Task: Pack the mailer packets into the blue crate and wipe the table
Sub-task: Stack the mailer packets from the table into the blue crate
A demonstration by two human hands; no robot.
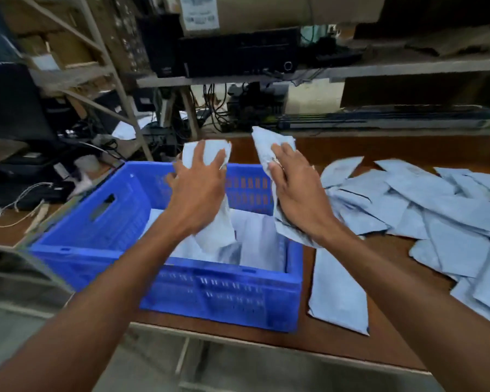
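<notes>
A blue crate stands on the brown table at centre left, with pale mailer packets lying inside it. My left hand grips one pale packet above the crate's middle. Over the crate's right rim, my right hand grips another packet, held upright. A loose heap of several pale blue packets covers the table to the right. One single packet lies flat beside the crate's right wall.
Cables and dark devices crowd the table left of the crate. A metal shelf with black electronics hangs over the table's back. A slanted rack leg stands behind the crate. The table's front edge runs below the crate.
</notes>
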